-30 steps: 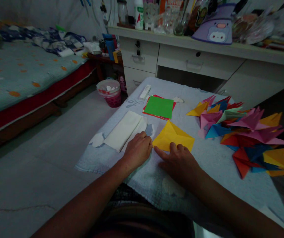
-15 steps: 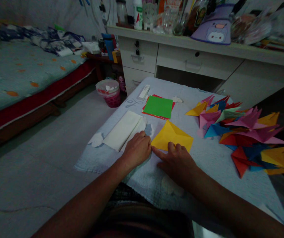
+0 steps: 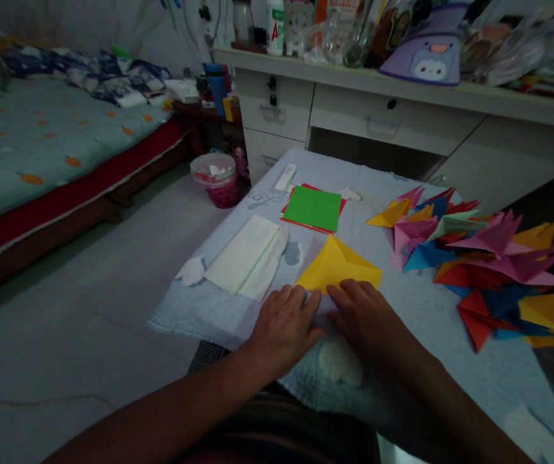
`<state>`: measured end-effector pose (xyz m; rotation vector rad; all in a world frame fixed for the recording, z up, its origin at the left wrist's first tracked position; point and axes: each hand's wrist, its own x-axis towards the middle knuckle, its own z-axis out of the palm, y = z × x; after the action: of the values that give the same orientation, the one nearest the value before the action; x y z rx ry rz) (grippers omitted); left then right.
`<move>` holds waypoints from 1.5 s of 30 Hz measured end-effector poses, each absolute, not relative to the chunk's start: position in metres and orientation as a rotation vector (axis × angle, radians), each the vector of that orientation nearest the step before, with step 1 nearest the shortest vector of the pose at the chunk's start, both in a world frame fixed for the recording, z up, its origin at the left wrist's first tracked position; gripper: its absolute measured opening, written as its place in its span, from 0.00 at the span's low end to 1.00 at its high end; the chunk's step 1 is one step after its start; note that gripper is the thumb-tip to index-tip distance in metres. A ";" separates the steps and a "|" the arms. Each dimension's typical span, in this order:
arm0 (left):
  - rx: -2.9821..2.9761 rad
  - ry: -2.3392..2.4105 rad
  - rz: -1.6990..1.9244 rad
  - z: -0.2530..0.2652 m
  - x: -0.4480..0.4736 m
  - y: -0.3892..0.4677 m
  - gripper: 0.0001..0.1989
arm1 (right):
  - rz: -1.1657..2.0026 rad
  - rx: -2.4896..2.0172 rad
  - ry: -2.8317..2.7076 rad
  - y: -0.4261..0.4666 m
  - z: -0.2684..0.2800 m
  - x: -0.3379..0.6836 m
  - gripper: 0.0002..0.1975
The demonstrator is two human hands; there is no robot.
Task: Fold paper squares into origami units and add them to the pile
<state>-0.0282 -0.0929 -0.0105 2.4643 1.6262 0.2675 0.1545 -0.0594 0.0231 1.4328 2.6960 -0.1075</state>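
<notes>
Yellow paper (image 3: 337, 258): centre of frame, long axis left-to-right.
I see it beyond the left hand (image 3: 286, 327), spread at its near edge; the right hand (image 3: 371, 322), fingers extended, overlaps it without gripping.

The lone head-worn view faces forward and down, the left hand (image 3: 284, 328) and right hand (image 3: 371, 322) close below centre, bench (image 3: 417, 312) beneath, white drawers (image 3: 294, 96) beyond, bed (image 3: 64, 145) at the left edge.
</notes>
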 end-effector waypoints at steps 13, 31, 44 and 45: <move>2.391 1.791 0.200 -0.011 -0.034 -0.102 0.34 | -0.003 1.528 2.728 -0.064 0.005 0.153 0.21; 2.409 1.869 0.156 -0.007 -0.040 -0.102 0.34 | 0.035 1.547 2.769 -0.066 0.000 0.153 0.22; 2.404 1.956 0.153 -0.005 -0.043 -0.104 0.36 | 0.049 1.550 2.773 -0.067 0.000 0.153 0.23; 2.401 1.971 0.150 -0.005 -0.043 -0.105 0.35 | 0.055 1.547 2.776 -0.067 0.000 0.153 0.23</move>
<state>-0.0434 -0.1052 -0.0048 2.4007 1.9713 0.1505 0.1529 -0.0666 -0.0003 1.5465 2.7759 0.0547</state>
